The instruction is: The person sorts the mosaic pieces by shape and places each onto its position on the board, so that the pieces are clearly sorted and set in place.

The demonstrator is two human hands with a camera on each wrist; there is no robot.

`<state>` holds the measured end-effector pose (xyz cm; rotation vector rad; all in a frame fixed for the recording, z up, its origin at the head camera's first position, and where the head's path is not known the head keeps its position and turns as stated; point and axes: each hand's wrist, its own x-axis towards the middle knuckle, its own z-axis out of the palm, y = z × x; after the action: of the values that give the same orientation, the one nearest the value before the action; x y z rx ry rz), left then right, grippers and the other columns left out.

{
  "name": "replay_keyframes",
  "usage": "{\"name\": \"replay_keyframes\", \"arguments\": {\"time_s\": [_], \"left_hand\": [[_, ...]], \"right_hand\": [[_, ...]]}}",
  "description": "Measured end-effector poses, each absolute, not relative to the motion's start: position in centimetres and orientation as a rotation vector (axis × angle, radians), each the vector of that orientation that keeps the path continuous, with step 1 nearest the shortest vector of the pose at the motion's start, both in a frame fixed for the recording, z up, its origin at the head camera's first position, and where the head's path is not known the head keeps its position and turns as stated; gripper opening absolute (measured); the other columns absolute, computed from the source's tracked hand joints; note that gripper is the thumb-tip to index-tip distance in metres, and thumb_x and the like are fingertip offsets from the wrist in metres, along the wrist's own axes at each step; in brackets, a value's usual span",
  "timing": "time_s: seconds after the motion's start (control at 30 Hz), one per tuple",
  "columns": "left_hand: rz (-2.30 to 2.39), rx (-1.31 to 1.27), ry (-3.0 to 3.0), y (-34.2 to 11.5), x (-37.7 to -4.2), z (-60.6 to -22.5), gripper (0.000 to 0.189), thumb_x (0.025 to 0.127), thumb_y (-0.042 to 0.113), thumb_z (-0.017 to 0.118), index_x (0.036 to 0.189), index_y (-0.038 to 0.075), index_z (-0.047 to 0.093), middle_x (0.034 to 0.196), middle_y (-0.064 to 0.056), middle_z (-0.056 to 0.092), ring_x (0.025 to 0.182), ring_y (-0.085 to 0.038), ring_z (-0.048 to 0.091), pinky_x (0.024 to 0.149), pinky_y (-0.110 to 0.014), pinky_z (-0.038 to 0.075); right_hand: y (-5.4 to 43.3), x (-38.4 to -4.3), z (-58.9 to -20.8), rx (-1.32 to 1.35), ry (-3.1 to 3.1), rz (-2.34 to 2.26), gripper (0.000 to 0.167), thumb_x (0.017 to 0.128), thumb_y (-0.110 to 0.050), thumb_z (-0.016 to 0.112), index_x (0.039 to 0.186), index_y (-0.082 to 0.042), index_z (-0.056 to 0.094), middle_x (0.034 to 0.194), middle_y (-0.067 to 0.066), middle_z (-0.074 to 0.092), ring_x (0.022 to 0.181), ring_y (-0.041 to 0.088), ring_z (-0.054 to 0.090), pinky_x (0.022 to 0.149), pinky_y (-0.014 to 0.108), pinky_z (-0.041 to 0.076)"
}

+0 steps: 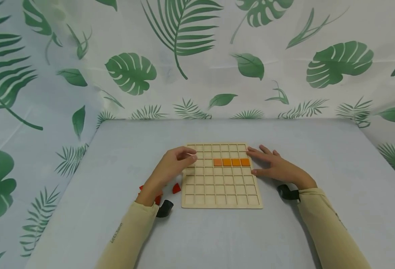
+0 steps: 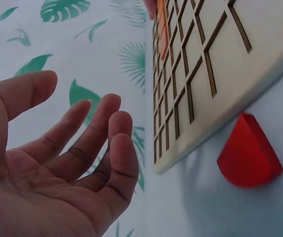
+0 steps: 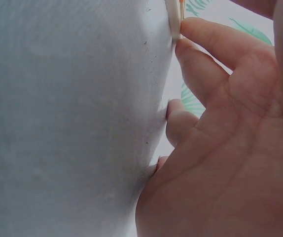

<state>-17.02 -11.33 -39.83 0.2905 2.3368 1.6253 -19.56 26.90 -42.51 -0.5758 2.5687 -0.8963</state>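
A wooden grid board [image 1: 219, 189] lies flat on the table. Several square orange tiles [image 1: 236, 162] fill neighbouring cells at the right of its third row from the far side, the leftmost tile paler. My left hand [image 1: 174, 166] hovers over the board's left edge, fingers loosely bent and thumb apart, holding nothing in the left wrist view. My right hand [image 1: 276, 168] rests at the right edge with fingers spread; its fingertips [image 3: 187, 27] touch the board's side. Just left of the board sits a red quarter-round piece [image 2: 250, 153].
More red pieces [image 1: 158, 200] lie beside the left wrist, partly hidden beneath it. Black wrist devices [image 1: 165, 209] hang under both forearms. A pale cloth covers the table [image 1: 217, 239], and a leaf-patterned curtain [image 1: 197, 86] stands behind it.
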Motion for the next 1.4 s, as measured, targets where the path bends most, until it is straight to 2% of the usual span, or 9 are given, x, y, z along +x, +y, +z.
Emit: {"name": "replay_keyframes", "arguments": {"time_s": [0.23,0.37,0.6,0.87,1.1,1.17,1.27,1.4], "left_hand": [[1.546,0.264,2.415,-13.6,-15.8,-40.0,0.042,0.106,0.033,0.068,0.142,0.011,0.067,0.124,-0.003,0.071,0.116,-0.025,0.065,0.097,-0.047,0.051],[1.512,0.221,2.458,-14.8,-15.2,-40.1,0.040,0.106,0.033,0.068,0.139,0.011,0.069,0.121,-0.003,0.071,0.111,-0.024,0.065,0.091,-0.044,0.052],[1.434,0.190,2.527,-16.5,-14.0,-40.3,0.037,0.106,0.033,0.066,0.133,0.008,0.071,0.116,-0.002,0.073,0.108,-0.024,0.065,0.095,-0.045,0.054],[1.310,0.177,2.569,-18.9,-13.0,-40.6,0.028,0.106,0.029,0.068,0.123,0.008,0.074,0.106,-0.004,0.073,0.094,-0.023,0.064,0.078,-0.038,0.053],[1.206,0.199,2.561,-20.4,-12.8,-40.7,0.023,0.102,0.018,0.072,0.122,0.008,0.072,0.094,-0.004,0.067,0.080,-0.023,0.060,0.063,-0.035,0.049],[1.193,0.258,2.555,-20.8,-12.9,-41.1,0.024,0.099,0.012,0.074,0.123,0.007,0.072,0.096,-0.005,0.065,0.084,-0.025,0.059,0.065,-0.035,0.050],[1.135,0.363,2.581,-21.3,-13.2,-41.9,0.030,0.096,0.006,0.076,0.125,0.008,0.070,0.105,-0.007,0.062,0.100,-0.027,0.056,0.075,-0.037,0.052],[1.038,0.418,2.628,-21.6,-13.4,-42.7,0.036,0.096,0.009,0.078,0.131,0.011,0.068,0.113,-0.008,0.057,0.113,-0.030,0.048,0.081,-0.040,0.050]], "right_hand": [[27.2,-19.5,-42.4,-0.558,2.575,-0.876,0.085,0.099,-0.040,0.078,0.166,-0.006,0.038,0.175,0.015,0.023,0.161,0.046,-0.004,0.123,0.067,-0.010],[27.2,-19.6,-42.4,-0.563,2.582,-0.869,0.084,0.099,-0.040,0.077,0.166,-0.006,0.039,0.175,0.015,0.023,0.161,0.046,-0.004,0.123,0.067,-0.009],[27.2,-19.6,-42.4,-0.559,2.584,-0.870,0.083,0.099,-0.040,0.077,0.166,-0.007,0.039,0.176,0.015,0.023,0.162,0.045,-0.004,0.123,0.067,-0.010],[27.1,-19.7,-42.7,-0.573,2.576,-0.887,0.083,0.099,-0.040,0.077,0.166,-0.007,0.040,0.176,0.014,0.023,0.162,0.045,-0.004,0.123,0.067,-0.009],[26.9,-19.7,-42.9,-0.568,2.578,-0.894,0.083,0.099,-0.039,0.078,0.165,-0.007,0.040,0.176,0.014,0.023,0.162,0.045,-0.005,0.122,0.067,-0.010],[26.9,-19.7,-43.0,-0.567,2.577,-0.898,0.083,0.099,-0.039,0.078,0.165,-0.007,0.040,0.176,0.014,0.023,0.162,0.044,-0.005,0.122,0.067,-0.010],[26.9,-19.7,-43.1,-0.567,2.577,-0.898,0.083,0.099,-0.039,0.078,0.166,-0.007,0.040,0.176,0.014,0.023,0.162,0.044,-0.005,0.122,0.067,-0.010],[26.9,-19.7,-42.9,-0.571,2.577,-0.892,0.083,0.099,-0.038,0.078,0.166,-0.007,0.039,0.176,0.014,0.023,0.162,0.044,-0.005,0.122,0.067,-0.010]]}}
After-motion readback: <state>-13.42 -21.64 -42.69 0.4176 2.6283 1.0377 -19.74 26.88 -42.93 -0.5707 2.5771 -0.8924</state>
